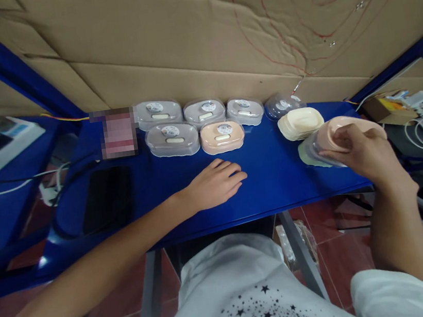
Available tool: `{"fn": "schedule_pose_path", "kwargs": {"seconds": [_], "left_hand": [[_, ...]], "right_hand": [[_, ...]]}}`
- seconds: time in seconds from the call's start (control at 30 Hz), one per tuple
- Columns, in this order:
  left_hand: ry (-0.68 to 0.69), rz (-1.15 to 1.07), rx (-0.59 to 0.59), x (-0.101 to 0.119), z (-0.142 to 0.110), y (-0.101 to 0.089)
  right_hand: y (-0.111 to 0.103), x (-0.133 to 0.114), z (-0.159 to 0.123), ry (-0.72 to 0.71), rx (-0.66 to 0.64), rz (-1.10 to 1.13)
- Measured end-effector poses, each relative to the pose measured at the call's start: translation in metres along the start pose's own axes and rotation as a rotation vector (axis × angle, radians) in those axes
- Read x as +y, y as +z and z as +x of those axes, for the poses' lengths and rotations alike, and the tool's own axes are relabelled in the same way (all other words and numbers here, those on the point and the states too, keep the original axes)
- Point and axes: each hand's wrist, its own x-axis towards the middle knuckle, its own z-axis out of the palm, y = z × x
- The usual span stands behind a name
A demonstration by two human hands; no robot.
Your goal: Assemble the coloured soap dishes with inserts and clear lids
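My left hand (218, 182) lies palm down on the blue table (270, 187), its fingers loosely stretched out and nothing in them. In front of it stands a closed peach box (213, 142) with a clear lid, a round sticker and a cream-coloured clasp. On the right, my right hand (366, 151) grips the wall of a peach oval container (355, 126), fingers inside and thumb outside. That container is at the top of a stack, with grey and pale green ones (308, 156) partly visible under it. A stack of cream containers (300, 123) stands just behind.
Several closed grey boxes (172, 140) with clear lids stand in rows at the back. Clear lids (284, 104) lie to their right by the cardboard wall (164, 40). Toward the left are a dark flat object (107, 198), a blurred-out item (119, 134) and cables (56, 181).
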Motion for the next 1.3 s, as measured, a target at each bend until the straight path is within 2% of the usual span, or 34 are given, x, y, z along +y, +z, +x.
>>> {"fn": "schedule_pose_path", "kwargs": {"seconds": [0.07,0.13,0.23,0.33,0.4,0.47,0.53,0.6,0.67,0.77,0.87,0.93,1.0,1.13,1.2,1.3], "left_hand": [[-0.037,-0.040,0.061,0.001,0.002,-0.003],[-0.082,-0.090,0.146,0.002,0.000,-0.005],[-0.097,-0.142,0.209,0.002,-0.003,-0.007],[-0.078,-0.141,0.170,-0.001,-0.009,-0.005],[-0.081,-0.127,0.137,-0.004,-0.014,0.000],[-0.090,-0.115,0.116,-0.007,-0.019,0.004],[-0.100,-0.105,0.105,-0.008,-0.024,0.007],[-0.117,-0.094,0.104,-0.008,-0.028,0.007],[-0.114,-0.075,0.104,-0.007,-0.029,0.004],[-0.101,-0.039,0.108,-0.007,-0.030,-0.001],[-0.128,-0.019,0.112,-0.007,-0.031,-0.003],[-0.163,-0.027,0.096,-0.007,-0.031,-0.003],[-0.215,-0.067,0.065,-0.007,-0.031,-0.002],[-0.306,-0.180,0.020,-0.005,-0.031,-0.001],[-0.322,-0.225,0.049,-0.003,-0.031,-0.001],[-0.333,-0.290,0.193,0.001,-0.029,-0.005]], "right_hand": [[-0.011,-0.017,-0.002,-0.047,0.125,0.008],[-0.013,-0.046,-0.004,-0.164,0.193,0.084],[0.003,-0.107,-0.006,-0.429,0.094,0.275],[0.035,-0.168,-0.010,-0.609,-0.046,0.444],[0.053,-0.197,-0.013,-0.668,-0.073,0.516],[0.061,-0.209,-0.013,-0.715,-0.061,0.562],[0.057,-0.201,-0.008,-0.741,-0.052,0.586],[0.046,-0.176,0.005,-0.684,-0.048,0.564],[0.033,-0.141,0.024,-0.507,-0.013,0.455],[0.026,-0.092,0.054,-0.165,0.035,0.129],[0.036,-0.068,0.074,0.007,-0.072,-0.124],[0.045,-0.066,0.079,0.017,-0.120,-0.183],[0.050,-0.068,0.079,0.002,-0.109,-0.193],[0.046,-0.075,0.071,-0.021,-0.061,-0.149],[0.039,-0.080,0.066,-0.047,0.013,-0.090],[0.027,-0.091,0.058,-0.121,0.137,0.007]]}}
